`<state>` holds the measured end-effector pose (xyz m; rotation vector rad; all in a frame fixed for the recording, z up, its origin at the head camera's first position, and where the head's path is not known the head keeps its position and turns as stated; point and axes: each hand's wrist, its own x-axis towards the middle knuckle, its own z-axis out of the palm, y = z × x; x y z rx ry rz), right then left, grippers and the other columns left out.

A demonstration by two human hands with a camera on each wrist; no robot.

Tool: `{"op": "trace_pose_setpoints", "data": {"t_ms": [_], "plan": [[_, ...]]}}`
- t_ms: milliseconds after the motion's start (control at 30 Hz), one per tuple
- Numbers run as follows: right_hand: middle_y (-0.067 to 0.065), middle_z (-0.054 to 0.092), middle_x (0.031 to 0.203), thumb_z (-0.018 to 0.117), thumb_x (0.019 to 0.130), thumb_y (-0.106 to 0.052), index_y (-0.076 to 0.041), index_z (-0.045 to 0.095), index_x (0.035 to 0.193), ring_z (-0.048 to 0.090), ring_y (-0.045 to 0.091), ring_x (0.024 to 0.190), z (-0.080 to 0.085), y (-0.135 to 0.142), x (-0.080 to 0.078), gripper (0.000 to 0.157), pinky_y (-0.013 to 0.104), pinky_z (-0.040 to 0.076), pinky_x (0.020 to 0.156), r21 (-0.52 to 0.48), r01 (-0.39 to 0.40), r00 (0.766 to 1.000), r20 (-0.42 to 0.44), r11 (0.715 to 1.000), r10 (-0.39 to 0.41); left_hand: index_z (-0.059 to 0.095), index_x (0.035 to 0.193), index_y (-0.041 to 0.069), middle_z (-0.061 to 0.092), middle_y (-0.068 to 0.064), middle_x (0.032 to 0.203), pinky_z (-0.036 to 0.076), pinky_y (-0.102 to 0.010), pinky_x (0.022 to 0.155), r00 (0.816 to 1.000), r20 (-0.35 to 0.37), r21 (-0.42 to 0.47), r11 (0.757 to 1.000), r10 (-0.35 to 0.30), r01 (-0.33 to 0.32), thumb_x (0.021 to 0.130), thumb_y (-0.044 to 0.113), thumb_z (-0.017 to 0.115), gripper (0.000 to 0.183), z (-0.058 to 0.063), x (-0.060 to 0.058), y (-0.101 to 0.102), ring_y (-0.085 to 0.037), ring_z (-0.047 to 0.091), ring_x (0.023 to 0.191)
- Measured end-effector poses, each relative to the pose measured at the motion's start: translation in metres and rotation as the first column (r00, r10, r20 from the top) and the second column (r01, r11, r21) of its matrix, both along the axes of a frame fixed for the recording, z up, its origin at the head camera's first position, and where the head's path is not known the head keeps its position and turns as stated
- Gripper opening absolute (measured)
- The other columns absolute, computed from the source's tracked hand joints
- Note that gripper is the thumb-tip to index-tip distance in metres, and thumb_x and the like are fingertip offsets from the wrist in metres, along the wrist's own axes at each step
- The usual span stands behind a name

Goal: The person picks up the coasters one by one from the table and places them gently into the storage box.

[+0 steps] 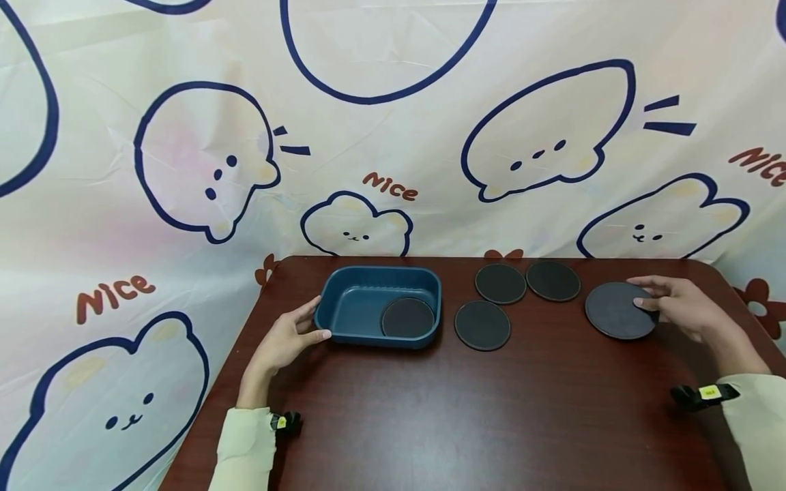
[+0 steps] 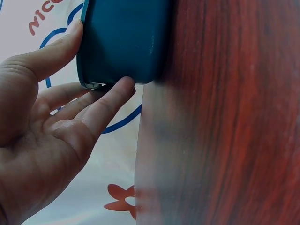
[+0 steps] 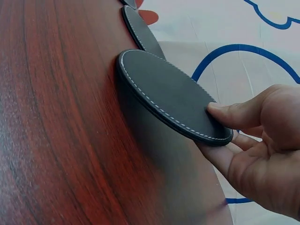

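Observation:
A blue rectangular basin (image 1: pixel 348 327) with rounded corners stands on the table, left of the middle. My left hand (image 1: pixel 290 341) holds its left end, the thumb at the front corner and the fingers along the side. Inside the basin, at its right, lies a round black coaster (image 1: pixel 408 318). My right hand (image 1: pixel 680 307) pinches another coaster (image 3: pixel 168 93) by its edge, thumb on top and fingers beneath. Pale stitching runs round that coaster's rim, and it looks raised above the table at the right.
Three more black coasters lie flat between basin and right hand: one in front (image 1: pixel 482 326), one behind it (image 1: pixel 500 284) and one farther right (image 1: pixel 553 281). The dark red-brown wooden table (image 1: pixel 467 423) ends at a printed cloth backdrop (image 1: pixel 442 177).

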<state>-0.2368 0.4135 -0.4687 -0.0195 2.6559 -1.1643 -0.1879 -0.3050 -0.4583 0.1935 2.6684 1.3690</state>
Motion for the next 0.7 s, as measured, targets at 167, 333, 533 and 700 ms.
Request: {"op": "trace_pose_setpoints", "data": {"t_ms": [167,333,533,700], "plan": [[0.038,0.047,0.149,0.054,0.114,-0.019,0.009,0.036,0.159,0.046,0.011,0.069,0.0000,-0.0018,0.0030,0.057,0.035,0.046,0.060,-0.042,0.019,1.000,0.020,0.999,-0.018,0.031,0.169,0.007,0.049,-0.027,0.163,0.053,-0.058,0.110,1.000,0.002,0.007,1.000,0.002,-0.002,0.103,0.011,0.073,0.079,0.0006,0.0009,-0.0004,-0.047,0.057,0.144],[0.034,0.045,0.155,0.055,0.114,-0.026,0.008,0.034,0.161,0.055,0.007,0.082,-0.0010,0.0003,0.0048,0.062,0.034,0.051,0.067,-0.078,0.029,0.998,0.062,0.997,-0.024,0.030,0.170,0.007,0.047,-0.025,0.165,0.054,-0.056,0.110,1.000,0.005,0.008,1.000,-0.007,0.007,0.103,0.012,0.074,0.080,-0.0005,0.0019,-0.0013,-0.045,0.057,0.145],[-0.032,0.059,0.115,0.061,0.112,-0.030,0.002,0.040,0.159,0.062,-0.002,0.093,-0.0021,0.0036,0.0039,0.061,0.027,0.060,0.077,-0.186,0.050,0.996,0.088,0.981,-0.034,0.030,0.170,0.007,0.046,-0.025,0.166,0.055,-0.055,0.110,1.000,0.005,0.007,1.000,-0.016,0.015,0.103,0.013,0.074,0.080,-0.0021,0.0013,-0.0026,-0.044,0.056,0.146],[-0.041,0.059,0.107,0.060,0.112,-0.028,-0.007,0.044,0.157,0.066,-0.009,0.097,-0.0037,0.0031,0.0030,0.052,0.022,0.063,0.082,-0.298,0.079,0.992,0.113,0.951,-0.047,0.030,0.170,0.007,0.046,-0.025,0.166,0.054,-0.055,0.109,1.000,0.000,0.006,1.000,-0.018,0.018,0.103,0.013,0.074,0.080,-0.0017,0.0011,-0.0028,-0.044,0.056,0.145]]}}
